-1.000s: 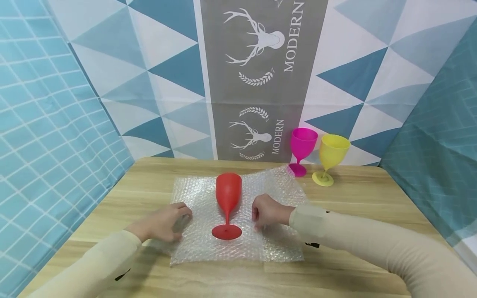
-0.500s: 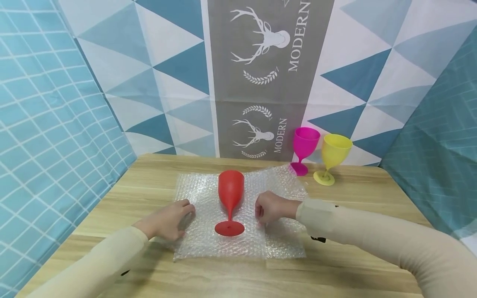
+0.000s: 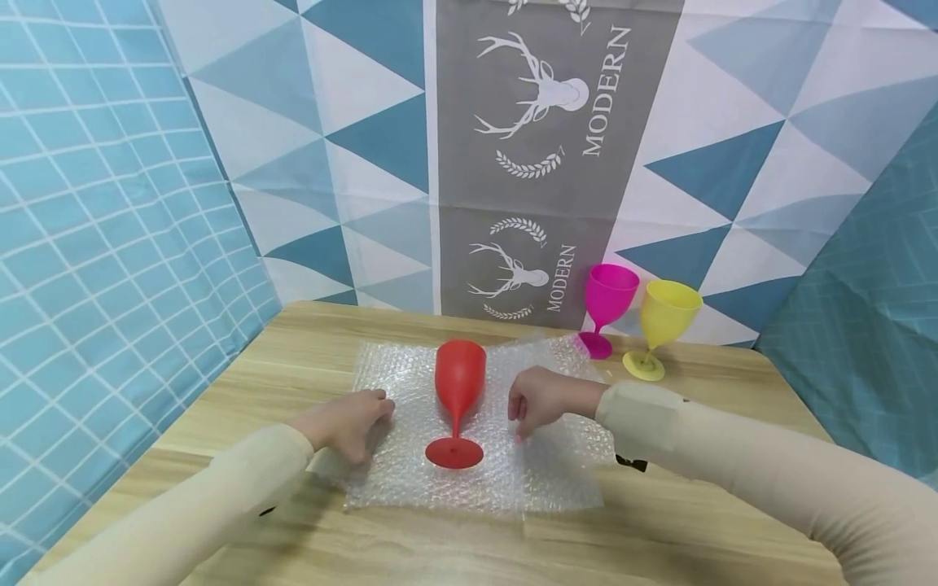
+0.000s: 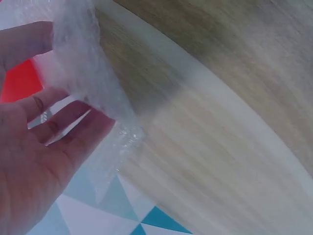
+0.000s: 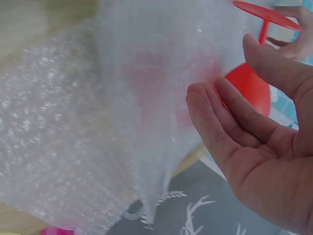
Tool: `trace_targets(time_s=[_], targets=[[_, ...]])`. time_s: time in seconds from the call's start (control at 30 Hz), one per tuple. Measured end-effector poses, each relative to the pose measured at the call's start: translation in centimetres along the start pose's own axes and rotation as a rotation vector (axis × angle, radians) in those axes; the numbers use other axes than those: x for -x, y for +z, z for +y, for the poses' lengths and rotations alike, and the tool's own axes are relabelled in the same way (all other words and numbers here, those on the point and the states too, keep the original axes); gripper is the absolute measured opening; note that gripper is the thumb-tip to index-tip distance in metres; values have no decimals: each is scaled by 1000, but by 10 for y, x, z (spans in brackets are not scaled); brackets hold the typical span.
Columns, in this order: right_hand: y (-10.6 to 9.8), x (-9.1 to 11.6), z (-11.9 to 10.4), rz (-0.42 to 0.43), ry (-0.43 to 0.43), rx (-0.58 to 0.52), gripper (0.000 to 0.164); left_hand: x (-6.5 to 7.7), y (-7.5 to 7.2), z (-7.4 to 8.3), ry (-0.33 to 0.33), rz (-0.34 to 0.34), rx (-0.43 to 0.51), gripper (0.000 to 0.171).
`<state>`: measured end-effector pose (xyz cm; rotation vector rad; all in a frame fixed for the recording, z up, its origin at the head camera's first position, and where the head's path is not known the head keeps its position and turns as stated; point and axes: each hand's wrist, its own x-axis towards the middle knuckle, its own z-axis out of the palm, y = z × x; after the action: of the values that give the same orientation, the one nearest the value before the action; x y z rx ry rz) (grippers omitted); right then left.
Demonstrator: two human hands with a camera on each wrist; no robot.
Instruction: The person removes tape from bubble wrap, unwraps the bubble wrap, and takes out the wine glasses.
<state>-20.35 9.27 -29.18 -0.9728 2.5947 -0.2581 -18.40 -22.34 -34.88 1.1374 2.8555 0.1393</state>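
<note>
A red plastic goblet (image 3: 460, 382) lies on its side on a sheet of bubble wrap (image 3: 410, 480), its foot toward me. My left hand (image 3: 348, 423) touches the sheet's left edge; in the left wrist view, the thumb and fingers of this hand (image 4: 39, 142) are spread apart, their tips against or behind the raised wrap (image 4: 80, 54). On the goblet's right, my right hand (image 3: 538, 399) is at the wrap with loosely bent fingers. The right wrist view shows this hand (image 5: 254, 132) with its thumb apart from the fingers, beside a lifted fold of wrap (image 5: 146, 98).
A magenta goblet (image 3: 610, 297) and a yellow goblet (image 3: 667, 317) stand upright at the back right of the wooden table (image 3: 293, 358). The wrap's far right corner reaches the magenta foot. Patterned cloth (image 3: 381, 163) hangs behind the table, with blue cloth (image 3: 110, 203) at the left.
The head view has shifted slightly, so the scene sits further right. Both hands stay at the wrap on either side of the goblet, with only slight movement.
</note>
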Motion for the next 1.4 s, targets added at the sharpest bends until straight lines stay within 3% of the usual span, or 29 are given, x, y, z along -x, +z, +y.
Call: trace_targets(time_s=[0.17,0.4,0.73,1.13,1.27,1.4], targets=[[-12,-3,-6,11,13,11,24,0,1,-7,-15,-12,45,48],[-25,-11,-10,12,43,65,26,1,6,-14,31,16,93,46],[-36,-29,6,-26,136,127,28,1,10,-14,44,29,121,43],[-46,-45,9,-125,243,-136,28,0,8,-14,26,7,109,47],[-48,-52,6,-167,320,-344,24,-1,5,-16,19,3,96,47],[-46,-60,4,-81,437,-589,22,-1,3,-17,4,-12,95,47]])
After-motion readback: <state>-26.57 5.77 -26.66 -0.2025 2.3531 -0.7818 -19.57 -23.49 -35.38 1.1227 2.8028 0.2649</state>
